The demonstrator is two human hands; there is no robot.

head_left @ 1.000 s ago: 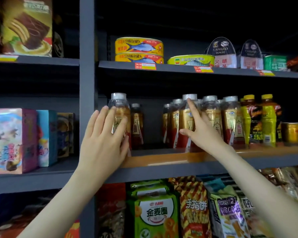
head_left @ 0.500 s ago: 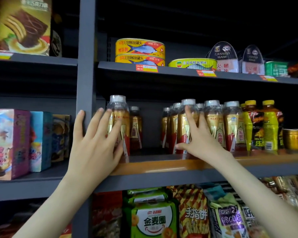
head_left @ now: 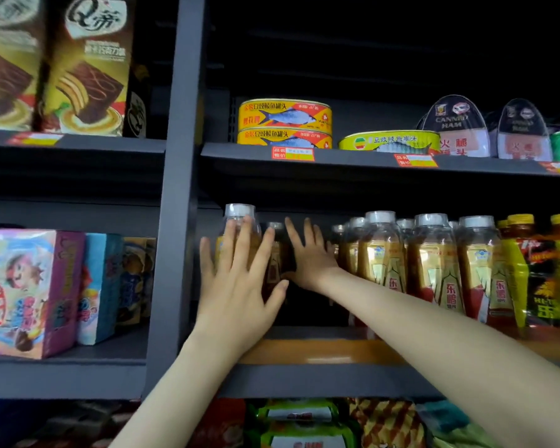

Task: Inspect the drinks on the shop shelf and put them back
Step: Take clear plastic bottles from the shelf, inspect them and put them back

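Left bay, upper shelf: I note chocolate cake boxes [head_left: 88, 66] standing upright. Below them, colourful snack boxes [head_left: 29, 292] stand side by side. A grey shelf upright [head_left: 175, 189] divides this bay from the drinks bay.

Just right of the upright, the left hand [head_left: 240, 286] lies flat against the front of a white-capped tea bottle [head_left: 240, 218]. Its fingers are straight and spread, not wrapped round the bottle. The bottle stands upright at the left end of the drinks shelf [head_left: 320, 352], near its orange front edge.

A second tea bottle [head_left: 274, 253] stands behind it, partly hidden by the fingers.

The right hand [head_left: 307, 257] reaches into the dark gap to the right of these two bottles, fingers straight and fanned apart, holding nothing. I cannot tell whether it touches the second bottle.

Right of the gap, a row of tea bottles [head_left: 430, 263] stands upright and closely packed, several deep. Yellow-capped drink bottles [head_left: 524, 270] stand just beside them.

On the shelf above: two stacked yellow fish tins [head_left: 285, 122], then a green-yellow fish tin [head_left: 390, 142], then canned ham packs [head_left: 455, 127]. Snack bags [head_left: 304, 421] sit on the shelf beneath the drinks.
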